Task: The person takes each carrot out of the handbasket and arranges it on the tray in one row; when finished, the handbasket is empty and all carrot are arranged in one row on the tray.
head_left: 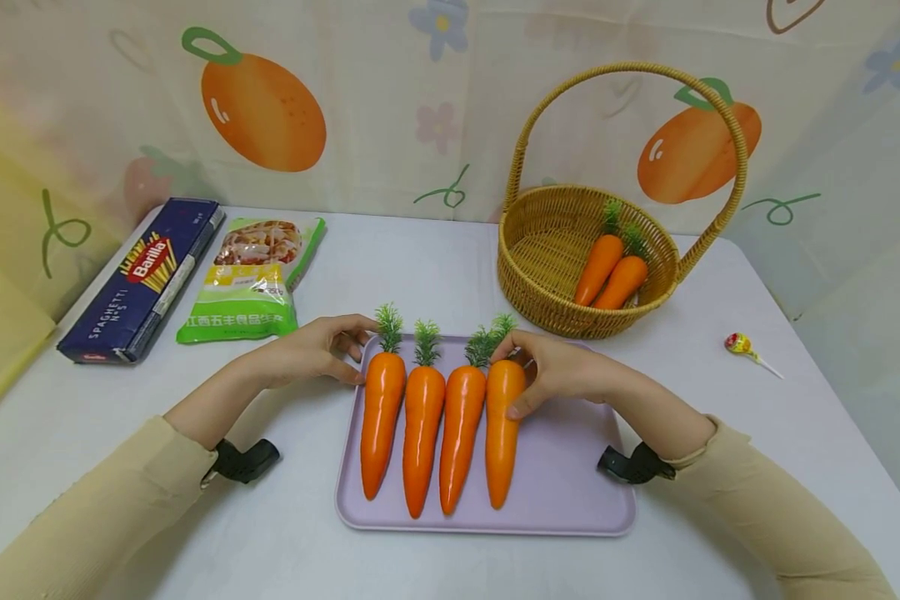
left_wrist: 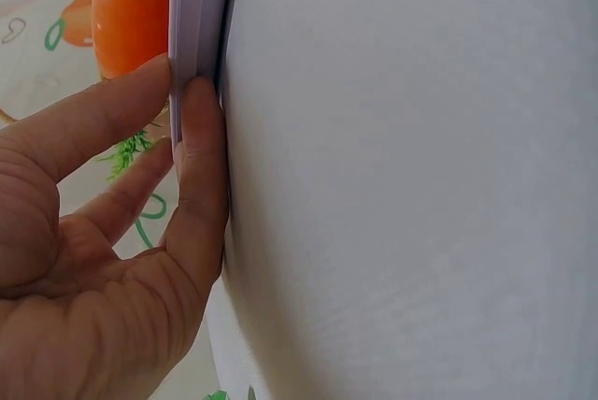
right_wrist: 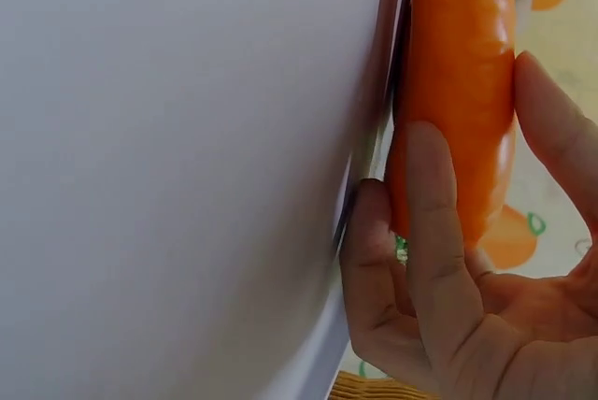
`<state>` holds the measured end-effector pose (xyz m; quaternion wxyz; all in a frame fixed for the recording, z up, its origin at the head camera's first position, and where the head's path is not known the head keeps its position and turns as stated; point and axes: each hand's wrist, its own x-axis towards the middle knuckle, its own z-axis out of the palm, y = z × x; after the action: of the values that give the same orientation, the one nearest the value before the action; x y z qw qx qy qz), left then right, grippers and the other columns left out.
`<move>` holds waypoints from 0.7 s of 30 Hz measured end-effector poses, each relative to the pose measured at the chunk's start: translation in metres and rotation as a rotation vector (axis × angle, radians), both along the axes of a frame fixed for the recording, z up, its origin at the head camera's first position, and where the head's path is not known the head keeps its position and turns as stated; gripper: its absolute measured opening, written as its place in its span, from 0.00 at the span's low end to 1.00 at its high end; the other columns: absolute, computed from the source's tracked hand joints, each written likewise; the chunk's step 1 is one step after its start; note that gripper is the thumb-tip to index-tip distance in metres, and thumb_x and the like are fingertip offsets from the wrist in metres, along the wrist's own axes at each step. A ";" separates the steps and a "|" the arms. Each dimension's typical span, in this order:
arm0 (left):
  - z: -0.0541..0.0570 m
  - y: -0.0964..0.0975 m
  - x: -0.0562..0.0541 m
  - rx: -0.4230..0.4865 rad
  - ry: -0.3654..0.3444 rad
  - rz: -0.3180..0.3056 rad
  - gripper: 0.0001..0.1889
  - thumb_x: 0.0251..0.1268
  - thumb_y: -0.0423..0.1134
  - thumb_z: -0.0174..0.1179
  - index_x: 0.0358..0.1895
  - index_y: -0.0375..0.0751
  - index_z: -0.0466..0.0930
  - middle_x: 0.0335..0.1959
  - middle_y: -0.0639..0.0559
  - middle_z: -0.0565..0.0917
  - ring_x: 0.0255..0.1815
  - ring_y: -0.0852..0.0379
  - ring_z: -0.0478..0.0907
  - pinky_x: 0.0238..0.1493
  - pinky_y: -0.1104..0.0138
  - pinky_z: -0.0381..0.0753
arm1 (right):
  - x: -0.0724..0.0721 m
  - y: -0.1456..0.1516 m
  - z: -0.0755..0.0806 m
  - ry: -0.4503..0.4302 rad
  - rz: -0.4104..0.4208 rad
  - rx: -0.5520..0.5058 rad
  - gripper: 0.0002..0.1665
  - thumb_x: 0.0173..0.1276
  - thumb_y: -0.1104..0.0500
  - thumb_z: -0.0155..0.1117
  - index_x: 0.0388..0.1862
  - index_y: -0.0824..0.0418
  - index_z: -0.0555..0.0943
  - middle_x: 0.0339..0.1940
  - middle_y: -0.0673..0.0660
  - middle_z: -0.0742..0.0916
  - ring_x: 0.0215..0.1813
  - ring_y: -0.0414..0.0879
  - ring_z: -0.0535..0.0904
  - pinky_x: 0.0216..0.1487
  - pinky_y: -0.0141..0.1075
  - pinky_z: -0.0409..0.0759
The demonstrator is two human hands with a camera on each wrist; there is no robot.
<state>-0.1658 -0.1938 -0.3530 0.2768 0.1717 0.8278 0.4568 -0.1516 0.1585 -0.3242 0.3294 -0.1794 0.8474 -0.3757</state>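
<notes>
Several orange toy carrots with green tops lie side by side on a pale purple tray (head_left: 570,479), tips toward the person. My right hand (head_left: 558,367) grips the rightmost carrot (head_left: 501,454) near its thick upper end, thumb on one side and fingers on the other. In the right wrist view that carrot (right_wrist: 462,64) sits between thumb and fingers. At the tray's upper left corner, my left hand (head_left: 318,350) pinches the rim, close beside the leftmost carrot (head_left: 382,417). The left wrist view shows fingers on both sides of the tray edge (left_wrist: 198,17).
Behind the tray on the right stands a wicker basket (head_left: 521,296) with a tall handle and two carrots (head_left: 600,265) inside. A lollipop (head_left: 742,346) lies at the right. On the left are a blue spaghetti box (head_left: 142,279) and a green food packet (head_left: 247,283).
</notes>
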 end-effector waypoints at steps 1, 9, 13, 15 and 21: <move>0.000 0.000 0.000 0.001 0.000 0.000 0.36 0.55 0.31 0.68 0.69 0.36 0.66 0.49 0.39 0.74 0.49 0.49 0.71 0.45 0.70 0.76 | 0.000 0.000 0.000 0.000 0.007 0.002 0.40 0.46 0.58 0.82 0.58 0.58 0.72 0.52 0.60 0.81 0.51 0.51 0.76 0.50 0.38 0.75; 0.001 0.000 0.001 0.003 0.003 0.000 0.36 0.55 0.31 0.68 0.69 0.36 0.66 0.50 0.39 0.74 0.49 0.49 0.72 0.45 0.70 0.76 | 0.002 -0.001 0.000 0.027 0.058 -0.005 0.38 0.48 0.59 0.81 0.57 0.57 0.73 0.50 0.59 0.81 0.47 0.50 0.76 0.48 0.37 0.74; 0.001 0.000 0.001 -0.001 0.002 0.004 0.35 0.55 0.31 0.68 0.69 0.36 0.66 0.50 0.39 0.74 0.50 0.49 0.71 0.45 0.70 0.76 | 0.002 0.000 0.000 0.048 0.081 -0.012 0.38 0.49 0.60 0.81 0.58 0.58 0.73 0.47 0.60 0.81 0.44 0.49 0.76 0.46 0.37 0.74; 0.002 0.000 0.001 -0.002 0.000 0.006 0.35 0.55 0.31 0.67 0.69 0.36 0.66 0.51 0.38 0.74 0.50 0.49 0.71 0.45 0.70 0.76 | 0.002 0.001 0.001 0.053 0.086 -0.014 0.37 0.50 0.60 0.80 0.58 0.58 0.73 0.46 0.60 0.81 0.42 0.49 0.76 0.45 0.37 0.74; 0.000 0.000 0.001 0.000 -0.002 0.005 0.35 0.54 0.30 0.67 0.69 0.36 0.66 0.53 0.38 0.73 0.49 0.49 0.71 0.45 0.70 0.76 | 0.002 0.005 0.004 0.076 0.095 -0.017 0.33 0.54 0.62 0.76 0.59 0.55 0.75 0.50 0.60 0.81 0.43 0.49 0.77 0.46 0.38 0.76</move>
<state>-0.1651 -0.1939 -0.3525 0.2767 0.1692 0.8279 0.4576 -0.1500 0.1638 -0.3202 0.3129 -0.2364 0.8467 -0.3596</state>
